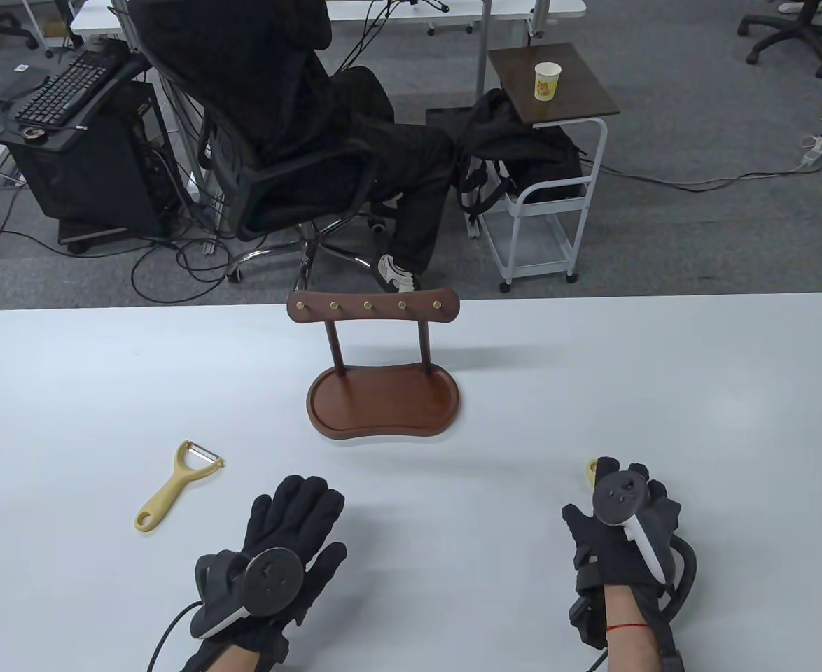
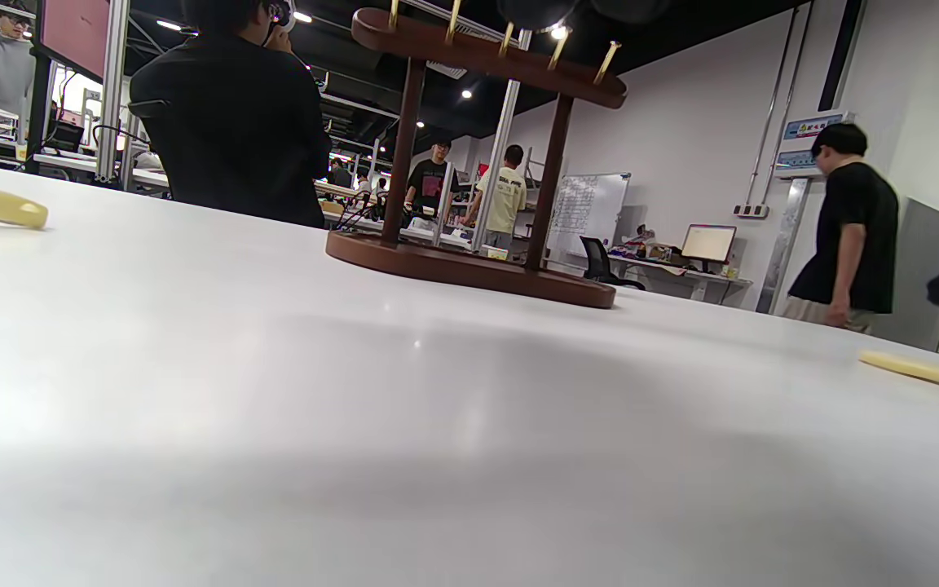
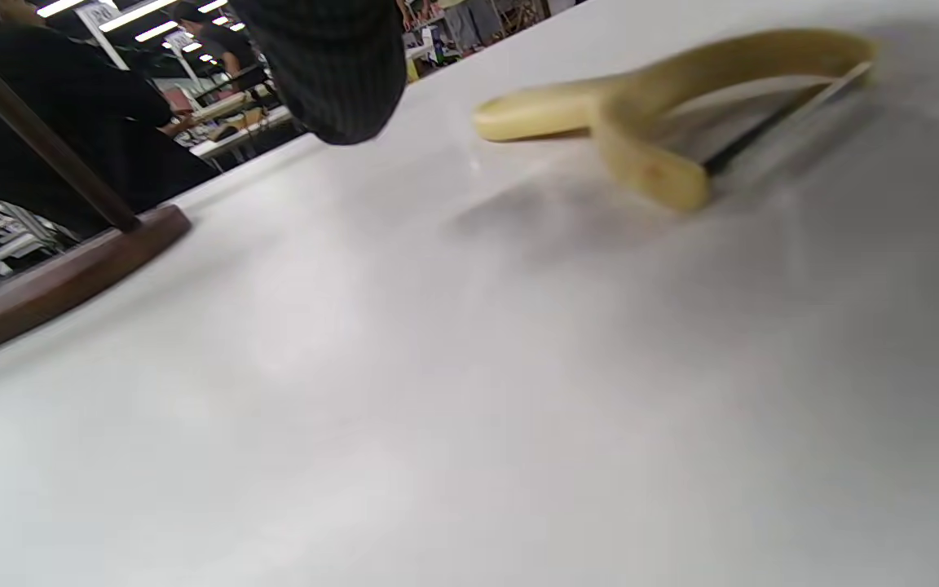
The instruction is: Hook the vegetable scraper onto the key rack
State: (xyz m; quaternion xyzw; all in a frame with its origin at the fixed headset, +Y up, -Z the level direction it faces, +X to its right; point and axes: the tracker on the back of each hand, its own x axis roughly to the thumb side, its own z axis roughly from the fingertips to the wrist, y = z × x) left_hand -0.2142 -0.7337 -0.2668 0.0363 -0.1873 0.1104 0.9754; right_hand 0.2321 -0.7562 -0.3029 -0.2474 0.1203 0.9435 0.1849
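2 scrapers (image 1: pixel 176 483) lie untouched: both grips (image 1: pixel 292 521) flat, fingers spread.

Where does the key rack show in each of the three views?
Table view: key rack at centre, beyond both hands.
Left wrist view: key rack upper centre, five brass pegs on top.
Right wrist view: only its base and one post at the left edge.
Shared landmark: the white table.

Yellow scraper (image 1: pixel 173 484), brown rack (image 1: pixel 383 381), white table (image 1: pixel 103 378).
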